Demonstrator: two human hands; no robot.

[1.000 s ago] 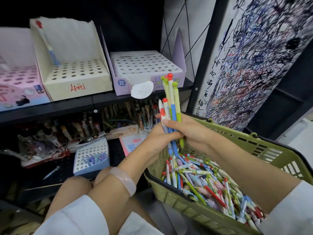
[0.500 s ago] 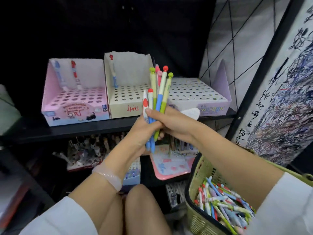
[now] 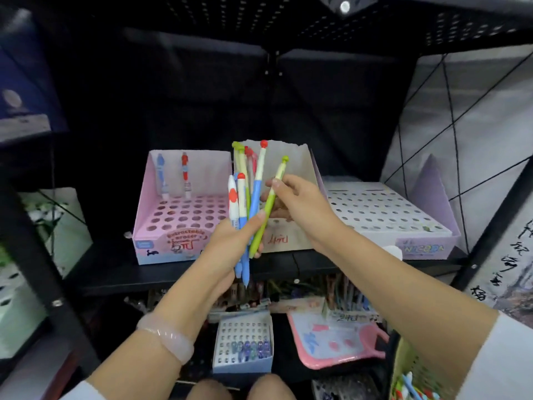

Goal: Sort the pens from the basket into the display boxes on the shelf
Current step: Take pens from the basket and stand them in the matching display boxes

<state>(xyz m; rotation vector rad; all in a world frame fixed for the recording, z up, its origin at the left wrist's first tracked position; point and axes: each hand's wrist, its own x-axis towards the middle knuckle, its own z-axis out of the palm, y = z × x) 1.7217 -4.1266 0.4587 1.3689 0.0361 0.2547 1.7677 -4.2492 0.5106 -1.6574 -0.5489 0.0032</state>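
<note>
My left hand (image 3: 230, 243): grips a bundle of pens (image 3: 245, 197), upright before the cream display box (image 3: 288, 168). My right hand (image 3: 297, 203): pinches one green pen (image 3: 268, 209), tilted beside the bundle. Pink display box (image 3: 161, 226) left, lilac display box (image 3: 403, 226) right, all on the shelf (image 3: 144, 275).
</note>
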